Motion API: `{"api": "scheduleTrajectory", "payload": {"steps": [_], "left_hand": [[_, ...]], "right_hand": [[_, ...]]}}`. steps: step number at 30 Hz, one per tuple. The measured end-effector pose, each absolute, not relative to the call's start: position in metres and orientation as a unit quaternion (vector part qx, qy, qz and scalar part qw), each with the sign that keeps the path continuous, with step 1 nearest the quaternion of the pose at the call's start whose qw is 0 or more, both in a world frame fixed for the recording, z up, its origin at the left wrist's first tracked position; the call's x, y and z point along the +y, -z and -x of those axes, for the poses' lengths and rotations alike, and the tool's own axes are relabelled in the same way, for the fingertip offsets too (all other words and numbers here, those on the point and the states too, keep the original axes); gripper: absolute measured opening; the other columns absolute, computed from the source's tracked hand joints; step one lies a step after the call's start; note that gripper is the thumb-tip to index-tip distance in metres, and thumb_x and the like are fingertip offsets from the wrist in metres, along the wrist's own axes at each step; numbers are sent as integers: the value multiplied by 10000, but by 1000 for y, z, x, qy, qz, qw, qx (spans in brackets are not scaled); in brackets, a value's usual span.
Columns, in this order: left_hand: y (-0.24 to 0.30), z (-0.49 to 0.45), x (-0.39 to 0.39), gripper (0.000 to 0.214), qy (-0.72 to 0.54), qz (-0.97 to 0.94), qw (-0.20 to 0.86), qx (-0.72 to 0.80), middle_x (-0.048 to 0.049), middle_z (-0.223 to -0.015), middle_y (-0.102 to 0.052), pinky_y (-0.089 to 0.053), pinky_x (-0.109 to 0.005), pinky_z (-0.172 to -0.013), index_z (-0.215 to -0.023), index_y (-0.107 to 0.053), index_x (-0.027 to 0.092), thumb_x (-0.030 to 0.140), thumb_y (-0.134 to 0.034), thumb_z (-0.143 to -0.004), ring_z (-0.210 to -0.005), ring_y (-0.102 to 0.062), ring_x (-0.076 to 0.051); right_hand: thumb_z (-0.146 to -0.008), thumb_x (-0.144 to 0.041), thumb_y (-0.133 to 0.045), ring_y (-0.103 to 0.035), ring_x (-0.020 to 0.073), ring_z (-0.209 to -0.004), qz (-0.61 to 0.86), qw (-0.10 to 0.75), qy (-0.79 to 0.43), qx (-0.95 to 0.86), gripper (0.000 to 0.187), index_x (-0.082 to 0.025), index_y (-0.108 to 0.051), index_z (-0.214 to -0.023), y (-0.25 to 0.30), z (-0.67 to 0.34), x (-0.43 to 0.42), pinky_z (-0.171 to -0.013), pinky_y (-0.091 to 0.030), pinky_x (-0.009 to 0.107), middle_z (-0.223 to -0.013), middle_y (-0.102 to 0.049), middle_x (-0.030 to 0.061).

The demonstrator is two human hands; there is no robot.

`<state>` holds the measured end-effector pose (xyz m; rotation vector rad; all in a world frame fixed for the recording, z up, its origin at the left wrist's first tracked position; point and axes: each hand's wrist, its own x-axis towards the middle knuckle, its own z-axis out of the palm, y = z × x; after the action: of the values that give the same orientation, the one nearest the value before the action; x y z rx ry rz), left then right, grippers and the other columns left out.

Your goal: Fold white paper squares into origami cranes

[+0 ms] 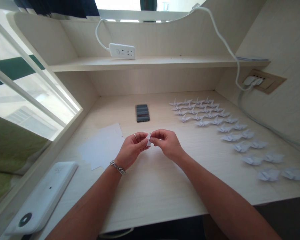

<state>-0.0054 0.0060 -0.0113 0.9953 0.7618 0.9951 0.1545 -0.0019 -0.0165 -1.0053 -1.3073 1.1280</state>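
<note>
Pale wood grain is running across the surface [165, 193], with a shelf [160, 61] spanning the back and a white power strip [122, 51] resting on it. Front and centre, both hands are working close together just above the surface: the left hand [133, 146] is pinching a small folded white paper [148, 140] between thumb and fingers, and the right hand [167, 143] is pinching at its other side, thumb against fingertips. Its exact folds are staying hidden behind those fingers. Over on the left, loose white sheets [102, 145] are lying overlapped near the left hand, and a chain bracelet [117, 167] is circling that wrist. Beyond the hands, a dark, pixelated rectangular object [142, 112] is lying flat. Out to the right, folded paper cranes [216, 121] are lining up in rows, stretching from the back toward the near edge!
</note>
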Motion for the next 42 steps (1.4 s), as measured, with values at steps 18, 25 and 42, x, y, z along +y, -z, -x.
{"api": "scheduleTrajectory", "payload": {"steps": [18, 25, 42], "left_hand": [[13, 3, 5, 263, -459, -448, 678, 359, -28, -776, -656, -473, -257, -700, -856, -674, 122, 236, -802, -657, -699, -582, -107], [10, 0, 4, 227, -463, -453, 665, 371, -26, -732, -643, -459, -249, -668, -773, -672, 125, 271, -797, -653, -680, -572, -111], [11, 2, 5, 262, -432, -475, 654, 400, -29, -685, -619, -417, -254, -618, -722, -672, 121, 320, -810, -621, -636, -534, -114]], "right_hand": [[-775, -261, -597, -620, 157, -665, 471, 506, -431, -581, 98, -168, -622, -791, 17, -150, -6, -653, -511, 302, -708, -649, 20], [-748, -260, -643, -636, 166, -695, 474, 538, -411, -564, 120, -181, -584, -816, 17, -147, -8, -648, -523, 301, -743, -652, 24], [-721, -208, -669, -652, 171, -773, 453, 547, -428, -559, 194, -177, -589, -895, 14, -151, -8, -713, -533, 311, -805, -673, 38]]}}
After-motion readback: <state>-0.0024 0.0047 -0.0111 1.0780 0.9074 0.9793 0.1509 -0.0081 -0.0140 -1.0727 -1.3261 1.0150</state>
